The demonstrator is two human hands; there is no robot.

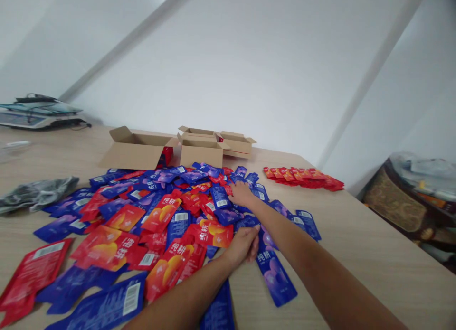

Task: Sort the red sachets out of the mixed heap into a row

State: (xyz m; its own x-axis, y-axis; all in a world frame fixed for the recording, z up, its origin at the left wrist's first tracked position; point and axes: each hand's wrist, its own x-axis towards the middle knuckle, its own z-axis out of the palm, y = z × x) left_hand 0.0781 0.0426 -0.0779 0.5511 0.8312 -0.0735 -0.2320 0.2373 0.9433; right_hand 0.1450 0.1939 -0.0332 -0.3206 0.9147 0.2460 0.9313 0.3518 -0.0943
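A wide pile of red and blue spouted pouches (123, 247) covers the table in front of me. My right hand (241, 194) reaches over the pile's far right part, its fingers bent down and closed at a small red pouch (228, 190); the fingertips are partly hidden. Nearer to me, my left hand (243, 247) is curled closed, thumb on top, at the pile's right edge. What it holds, if anything, is hidden. Just beside its fingers a blue pouch (277, 278) with purple fruit print lies on the table. My right forearm passes over several blue pouches.
Open cardboard boxes (201, 154) stand behind the pile, one wider box (133, 156) left of them. A row of overlapping red pouches (302, 176) lies at the back right. Crumpled grey cloth (39, 192) and a flat scale (39, 117) are left. A patterned chair (395, 197) stands beyond the right edge.
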